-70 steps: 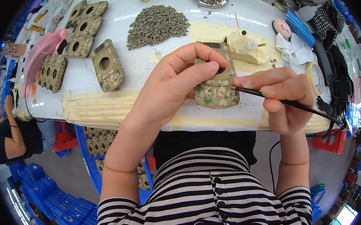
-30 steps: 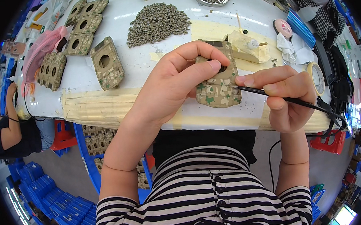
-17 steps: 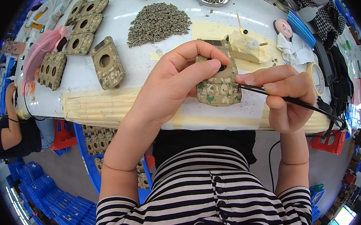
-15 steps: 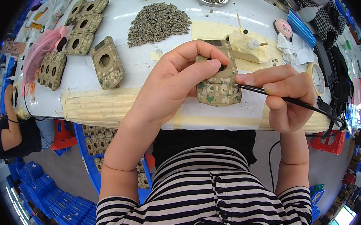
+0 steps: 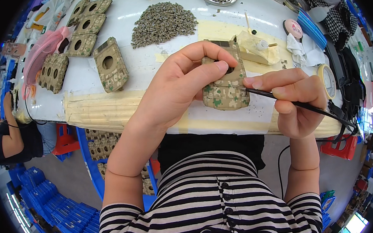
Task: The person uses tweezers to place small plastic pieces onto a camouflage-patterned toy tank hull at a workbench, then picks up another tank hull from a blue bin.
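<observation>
My left hand [image 5: 188, 77] is closed on a camouflage-patterned toy tank hull [image 5: 227, 97] with a round hole in its top, holding it tilted above the table's near edge. Part of the hull is covered by my fingers. In my right hand [image 5: 299, 95], pinched between thumb and fingers, is a pair of slim black tweezers [image 5: 262, 93]. Their tip touches or nearly touches the hull's right side, just below the hole; whether a small part sits in the tip is too small to tell.
A heap of small grey-brown parts [image 5: 163, 25] lies on the white table, with more in a round metal dish [image 5: 219, 4]. Another hull [image 5: 111, 65] lies to the left. A taped block [image 5: 255, 49] holds a small bottle. A tape roll [image 5: 327, 80] is at right. A co-worker [image 5: 15, 139] sits left.
The tweezers' tip has shifted very slightly against the hull. Both hands keep their places and grips. At far left, the co-worker's arm has moved a little.
</observation>
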